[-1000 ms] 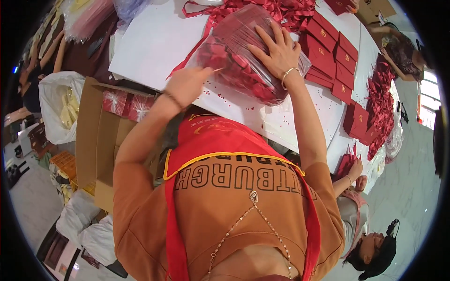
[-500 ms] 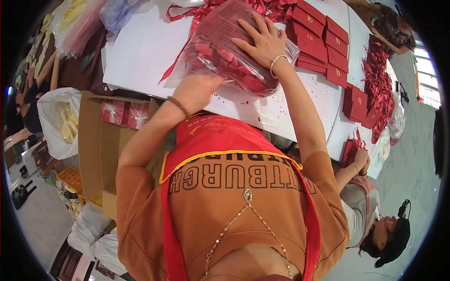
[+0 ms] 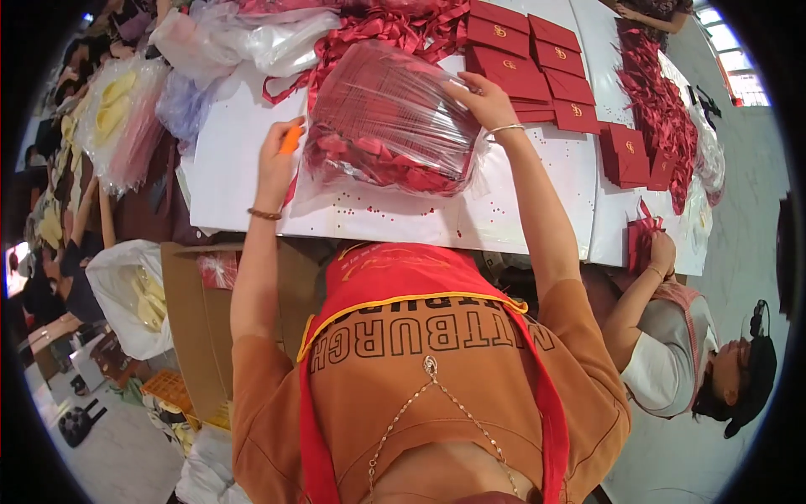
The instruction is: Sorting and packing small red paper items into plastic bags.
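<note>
A bundle of flat dark-red pieces with red ribbons (image 3: pixel 390 105), wrapped in clear plastic, lies on the white table (image 3: pixel 239 189) in front of me. At its upper right corner my right hand (image 3: pixel 489 102) grips the wrap, thumb and fingers closed on the edge. My left hand (image 3: pixel 275 160) is raised just left of the bundle, apart from it. In its closed fingers is a small orange tool (image 3: pixel 291 139), perhaps a cutter; its tip does not show clearly.
Stacked red gift bags (image 3: pixel 504 71) lie right of the bundle, loose red ribbons (image 3: pixel 390 29) behind it. An open cardboard box (image 3: pixel 197 336) stands below the table's left edge. At the right, a co-worker's hand (image 3: pixel 662 252) holds a small red bag (image 3: pixel 640 239).
My left hand has moved from the bundle's near edge to its left, the orange tool now showing. My right hand has gone from lying spread on top to gripping the corner. The view has shifted.
</note>
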A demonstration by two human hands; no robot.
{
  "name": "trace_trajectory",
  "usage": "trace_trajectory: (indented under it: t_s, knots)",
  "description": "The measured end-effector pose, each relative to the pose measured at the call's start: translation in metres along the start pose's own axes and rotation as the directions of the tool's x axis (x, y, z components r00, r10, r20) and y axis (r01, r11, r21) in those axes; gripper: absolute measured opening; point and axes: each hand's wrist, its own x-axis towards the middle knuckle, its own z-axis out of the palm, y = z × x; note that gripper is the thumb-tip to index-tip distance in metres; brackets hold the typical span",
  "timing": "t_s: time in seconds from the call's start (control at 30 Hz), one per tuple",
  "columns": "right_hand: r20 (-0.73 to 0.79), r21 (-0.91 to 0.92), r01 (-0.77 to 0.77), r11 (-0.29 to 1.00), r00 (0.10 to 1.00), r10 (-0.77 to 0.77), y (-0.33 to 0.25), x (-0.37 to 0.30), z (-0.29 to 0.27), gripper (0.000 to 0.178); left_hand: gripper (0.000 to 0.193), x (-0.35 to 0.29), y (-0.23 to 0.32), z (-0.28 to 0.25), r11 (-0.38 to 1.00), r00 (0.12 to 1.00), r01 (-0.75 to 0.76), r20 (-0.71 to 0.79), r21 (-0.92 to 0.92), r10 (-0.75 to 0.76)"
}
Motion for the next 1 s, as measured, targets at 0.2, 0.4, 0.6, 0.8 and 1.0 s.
trace_trajectory:
  t_s: [0.2,0.4,0.6,0.8,1.0]
  knots:
    - [0.072,0.231,-0.170,0.958,0.985,0.158,0.014,0.018,0.007,0.058,0.013,0.013,-0.001,0.023,0.967,1.000,0.011,0.001,0.253,-0.012]
    - [0.099,0.104,-0.144,0.984,0.986,0.134,0.014,0.031,0.004,0.052,0.011,0.007,0.003,0.024,0.935,0.991,-0.117,-0.017,0.336,0.130]
    - [0.204,0.251,-0.074,0.965,0.979,0.022,0.019,0.031,-0.005,0.050,0.011,-0.034,0.008,0.018,0.994,0.995,0.055,0.082,0.098,-0.064]
    - [0.364,0.192,-0.040,0.981,0.931,-0.033,0.008,0.011,-0.019,0.037,0.012,-0.024,-0.022,-0.013,0.967,0.963,0.252,-0.111,0.036,-0.247]
    - [0.350,0.156,-0.095,0.983,0.936,0.035,0.011,-0.018,-0.029,0.023,0.020,0.015,-0.037,0.007,0.960,0.988,0.150,0.003,0.237,-0.155]
